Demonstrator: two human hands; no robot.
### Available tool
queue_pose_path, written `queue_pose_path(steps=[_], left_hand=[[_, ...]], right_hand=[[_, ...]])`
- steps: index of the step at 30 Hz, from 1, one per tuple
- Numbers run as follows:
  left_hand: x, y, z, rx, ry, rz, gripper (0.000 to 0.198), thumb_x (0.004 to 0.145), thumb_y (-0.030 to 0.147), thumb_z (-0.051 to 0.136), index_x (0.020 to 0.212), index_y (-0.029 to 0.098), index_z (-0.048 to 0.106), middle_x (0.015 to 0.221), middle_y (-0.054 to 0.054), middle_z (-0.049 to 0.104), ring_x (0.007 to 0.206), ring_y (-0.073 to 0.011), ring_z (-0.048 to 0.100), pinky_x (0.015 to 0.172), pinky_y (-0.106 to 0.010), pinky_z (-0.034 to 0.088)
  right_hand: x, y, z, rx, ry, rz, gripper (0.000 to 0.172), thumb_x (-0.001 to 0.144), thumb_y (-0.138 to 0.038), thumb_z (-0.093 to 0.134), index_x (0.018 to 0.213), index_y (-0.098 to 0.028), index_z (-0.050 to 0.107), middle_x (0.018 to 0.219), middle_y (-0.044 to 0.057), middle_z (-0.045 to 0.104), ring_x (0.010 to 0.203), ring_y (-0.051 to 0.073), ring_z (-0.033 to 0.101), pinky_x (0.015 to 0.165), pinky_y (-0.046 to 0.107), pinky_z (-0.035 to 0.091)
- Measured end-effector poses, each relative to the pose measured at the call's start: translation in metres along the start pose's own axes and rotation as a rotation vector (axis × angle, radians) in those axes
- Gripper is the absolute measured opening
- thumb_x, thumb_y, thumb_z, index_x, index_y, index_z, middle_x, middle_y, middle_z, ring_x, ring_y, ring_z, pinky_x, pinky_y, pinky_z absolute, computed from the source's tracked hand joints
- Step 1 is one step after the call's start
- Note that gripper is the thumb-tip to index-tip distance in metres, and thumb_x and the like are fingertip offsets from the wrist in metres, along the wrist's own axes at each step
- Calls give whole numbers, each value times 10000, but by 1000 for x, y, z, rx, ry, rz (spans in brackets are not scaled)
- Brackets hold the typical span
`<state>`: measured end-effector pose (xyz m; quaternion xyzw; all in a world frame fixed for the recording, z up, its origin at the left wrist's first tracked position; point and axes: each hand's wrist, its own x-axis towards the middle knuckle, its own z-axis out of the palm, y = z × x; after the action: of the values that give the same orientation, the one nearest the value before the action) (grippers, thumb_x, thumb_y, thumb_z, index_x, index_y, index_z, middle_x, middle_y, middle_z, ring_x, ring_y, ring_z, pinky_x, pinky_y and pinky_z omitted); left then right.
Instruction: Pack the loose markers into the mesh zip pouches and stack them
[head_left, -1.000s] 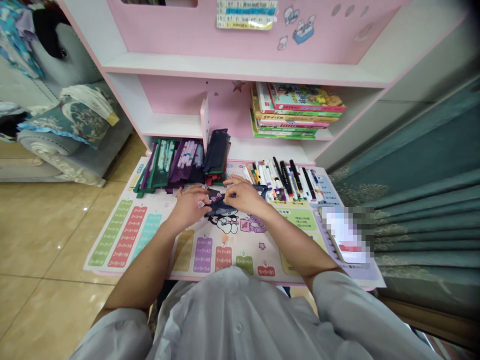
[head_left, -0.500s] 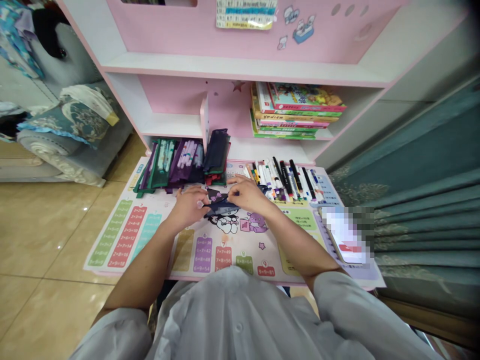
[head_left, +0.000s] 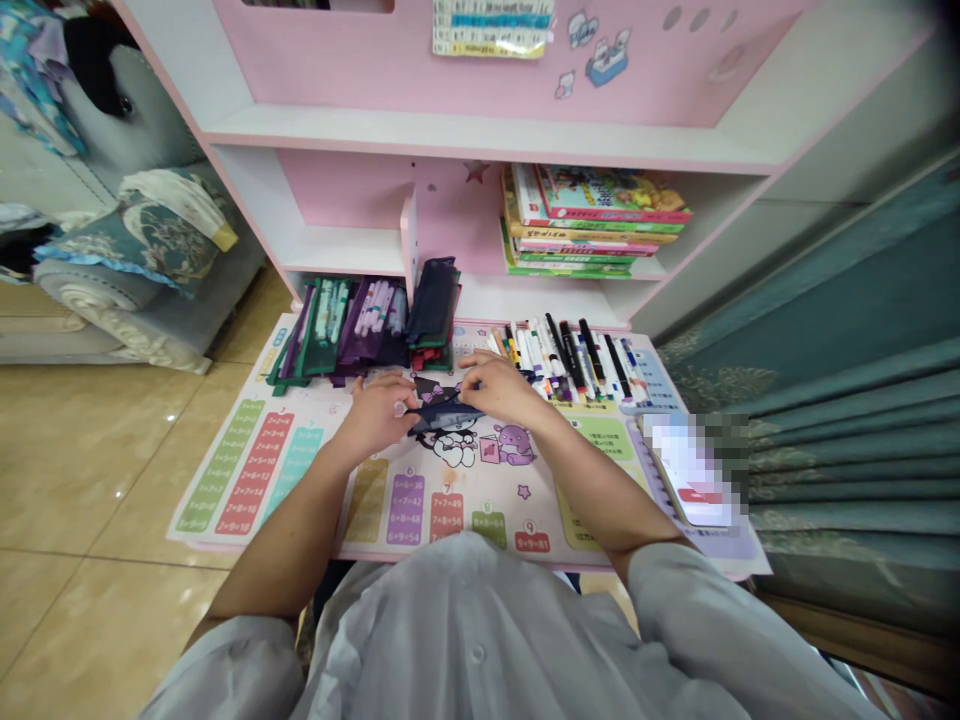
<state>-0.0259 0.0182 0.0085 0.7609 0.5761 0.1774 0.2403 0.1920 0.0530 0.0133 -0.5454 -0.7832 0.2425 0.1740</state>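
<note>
While the left hand [head_left: 377, 412] has the left end of the navy pouch [head_left: 444, 413] in its grip, the right hand [head_left: 496, 388] pinches it farther right, mid-desk [head_left: 469, 500]; filled pouches [head_left: 351, 338] lie far left, pens [head_left: 571, 356] far right.

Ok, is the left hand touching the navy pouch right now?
Touching. The head view shows it: the left hand has its fingertips against the left end of the navy pouch, with no gap visible between them.
</note>
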Motion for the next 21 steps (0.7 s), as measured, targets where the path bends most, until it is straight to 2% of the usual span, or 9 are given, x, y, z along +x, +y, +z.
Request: queue_pose_path(steps=[14, 21], left_hand=[[0, -1, 1, 22, -3, 20, 38, 708, 191, 673, 688, 221, 663, 1195, -59, 695, 1260, -324, 539, 1125, -674, 216], [0, -3, 1, 43, 19, 39, 31, 703, 200, 669, 686, 226, 670, 1169, -56, 707, 1230, -312, 565, 1131, -627, 263]], right_hand=[[1, 5, -4, -55, -3, 8, 114, 679, -153, 679, 621, -233, 735, 1199, 43, 691, 1191, 271, 584, 1097, 496, 366], [2, 9, -6, -66, 3, 6, 140, 689, -150, 658, 616, -242, 734, 1164, 41, 705, 1192, 272, 581, 1117, 525, 334]])
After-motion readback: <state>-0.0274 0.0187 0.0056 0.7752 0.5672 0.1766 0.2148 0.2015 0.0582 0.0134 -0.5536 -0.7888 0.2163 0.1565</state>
